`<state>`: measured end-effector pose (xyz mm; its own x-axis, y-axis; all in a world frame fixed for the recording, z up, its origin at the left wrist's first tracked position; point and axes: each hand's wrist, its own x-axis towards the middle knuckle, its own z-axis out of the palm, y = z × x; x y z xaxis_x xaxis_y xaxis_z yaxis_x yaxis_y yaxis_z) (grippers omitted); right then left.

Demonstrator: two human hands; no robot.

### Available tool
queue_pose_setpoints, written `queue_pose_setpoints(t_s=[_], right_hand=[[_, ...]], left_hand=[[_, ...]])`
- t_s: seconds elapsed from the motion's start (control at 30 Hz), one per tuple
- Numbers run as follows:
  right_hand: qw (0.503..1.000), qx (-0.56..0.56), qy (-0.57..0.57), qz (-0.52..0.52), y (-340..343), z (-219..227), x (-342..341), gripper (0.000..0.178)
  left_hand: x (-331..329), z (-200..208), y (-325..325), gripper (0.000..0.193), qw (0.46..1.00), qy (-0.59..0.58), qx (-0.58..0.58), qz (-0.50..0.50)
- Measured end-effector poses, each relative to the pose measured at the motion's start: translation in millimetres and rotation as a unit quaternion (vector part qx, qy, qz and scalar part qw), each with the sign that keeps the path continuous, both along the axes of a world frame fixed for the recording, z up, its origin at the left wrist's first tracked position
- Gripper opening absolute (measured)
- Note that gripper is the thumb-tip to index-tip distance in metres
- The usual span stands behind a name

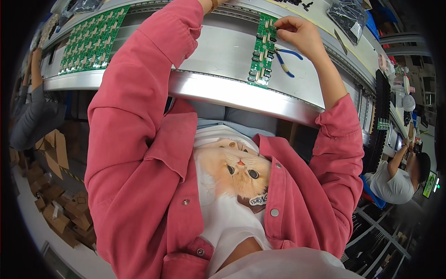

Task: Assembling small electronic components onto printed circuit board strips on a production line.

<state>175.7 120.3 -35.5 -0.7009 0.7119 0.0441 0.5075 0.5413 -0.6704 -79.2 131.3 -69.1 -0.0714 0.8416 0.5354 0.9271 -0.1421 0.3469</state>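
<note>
A narrow green circuit board (pixel 257 63) lies across the metal rails of the bench in front of me, with black parts along both edges and silvery parts down its middle. Thumb and forefinger of my right hand (pixel 297 36) come together at the board's upper right edge, by a black part; whatever they pinch is too small to make out. Just right of the board lie pliers with blue and yellow handles (pixel 289 55), their jaws toward it. My left forearm reaches past the top edge, where only a wrist with a band shows; the left hand is out of the picture.
A large panel of green circuit boards (pixel 93 42) rests on the rails at left. Beyond the rail are loose black parts (pixel 306 6), tweezers (pixel 340 42) and a bag of black parts (pixel 347 21). Other people work at far left and right. Cardboard boxes (pixel 62 209) stand at lower left.
</note>
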Motion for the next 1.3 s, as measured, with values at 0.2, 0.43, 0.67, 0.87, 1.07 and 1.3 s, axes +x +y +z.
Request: queue_pose_setpoints(t_s=[0.2, 0.43, 0.67, 0.87, 1.07, 1.3], right_hand=[[0.987, 0.152, 0.024, 0.052, 0.1, -9.4, 2.9, 0.018], [0.991, 0.119, -0.011, 0.052, -4.8, -5.0, 1.3, 0.012], [0.993, 0.105, -0.013, 0.059, -5.3, -4.4, 0.8, 0.011], [0.993, 0.094, -0.033, 0.057, -2.1, -4.2, 2.0, 0.012], [0.97, 0.239, -0.017, -0.035, 29.2, -1.3, 7.0, 0.015], [0.908, 0.342, -0.174, -0.168, 97.7, -15.3, 6.8, 0.021]], left_hand=[[4.0, 0.5, -2.6, 0.011, 0.997, -0.042, 0.052, -0.028], [7.5, 10.4, -13.5, 0.008, 0.992, -0.103, 0.037, -0.057], [0.0, 1.6, -7.5, 0.007, 0.985, -0.169, -0.016, -0.042], [4.7, 0.8, -10.0, 0.009, 0.993, -0.117, 0.014, -0.03], [25.7, 38.7, -52.5, 0.012, 0.977, -0.169, -0.035, -0.127], [64.5, 55.3, -95.2, 0.009, 0.949, -0.129, -0.179, -0.224]])
